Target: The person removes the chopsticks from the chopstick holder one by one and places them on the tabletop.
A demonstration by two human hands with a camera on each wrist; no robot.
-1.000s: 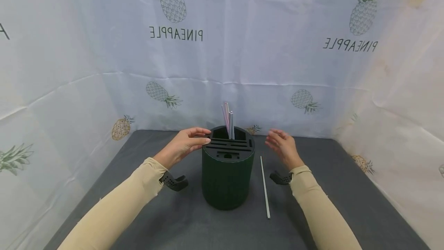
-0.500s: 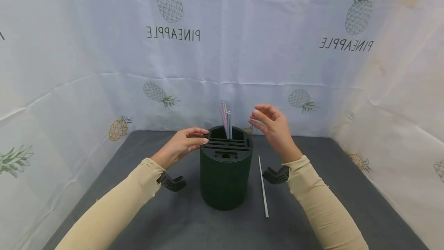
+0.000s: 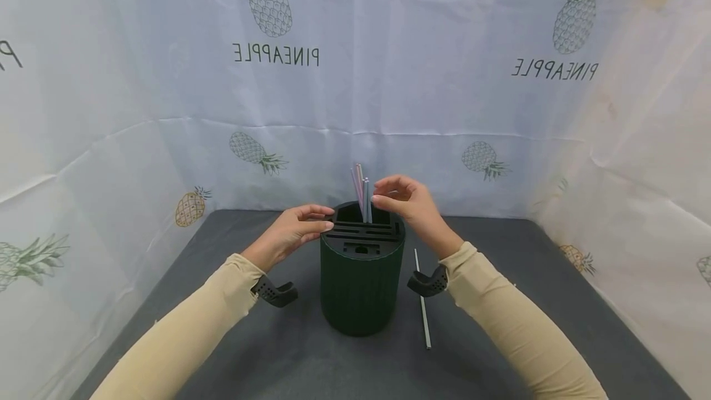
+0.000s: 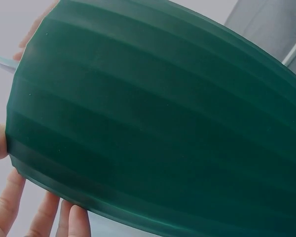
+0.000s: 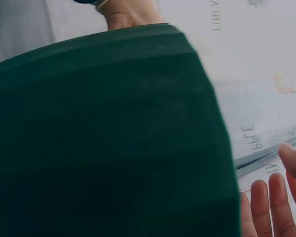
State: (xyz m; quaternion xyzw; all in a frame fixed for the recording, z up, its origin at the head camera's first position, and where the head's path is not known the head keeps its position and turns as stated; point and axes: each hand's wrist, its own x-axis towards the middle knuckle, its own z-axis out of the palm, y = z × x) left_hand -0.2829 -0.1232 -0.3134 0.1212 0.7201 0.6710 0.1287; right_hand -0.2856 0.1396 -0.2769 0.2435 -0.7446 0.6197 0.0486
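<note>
A dark green round knife block (image 3: 358, 292) with a slotted black top stands upright. Several thin metallic chopsticks (image 3: 358, 184), some pinkish and some bluish, lean in its open rear compartment. My left hand (image 3: 291, 232) rests against the block's left upper edge, thumb at the rim; in the left wrist view its fingers (image 4: 43, 217) spread along the side. Over the right of the rear compartment hovers my right hand (image 3: 413, 208), its thumb and fingertips right beside the chopsticks. The right wrist view shows that thumb (image 5: 292, 158) and the fingers apart, with nothing between them.
One light metallic chopstick (image 3: 425, 323) lies on the grey tablecloth (image 3: 266, 350), right of the block and partly behind the dark wrist strap (image 3: 428, 281). A white pineapple-print curtain (image 3: 389, 97) encloses the back and both sides.
My right hand has risen from the right of the block, then swung left to the chopsticks. My left hand has stayed at the rim, and the lying chopstick has not moved.
</note>
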